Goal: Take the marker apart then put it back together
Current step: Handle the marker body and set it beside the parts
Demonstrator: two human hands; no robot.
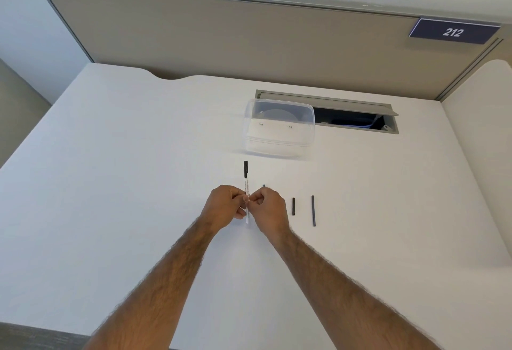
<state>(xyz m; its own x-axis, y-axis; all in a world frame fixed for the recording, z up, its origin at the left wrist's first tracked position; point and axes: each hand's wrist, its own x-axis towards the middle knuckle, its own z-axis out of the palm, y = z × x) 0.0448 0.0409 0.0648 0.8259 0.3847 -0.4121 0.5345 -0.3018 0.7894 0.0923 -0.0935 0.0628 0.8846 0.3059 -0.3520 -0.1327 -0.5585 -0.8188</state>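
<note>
A thin white marker barrel (246,183) with a black cap at its far end lies lengthwise in the middle of the white desk. My left hand (224,207) and my right hand (270,208) meet over its near half, fingers pinched on the barrel from both sides. Its near white end pokes out below my fingers. To the right lie two loose black parts: a short black piece (293,206) and a longer thin black rod (313,210). A small dark tip (264,185) shows just above my right hand; I cannot tell what it is.
A clear plastic container (279,128) stands behind the marker. Behind it is an open cable hatch (357,116) in the white desk (124,183). A beige partition (249,39) with a "212" sign (453,32) closes the back.
</note>
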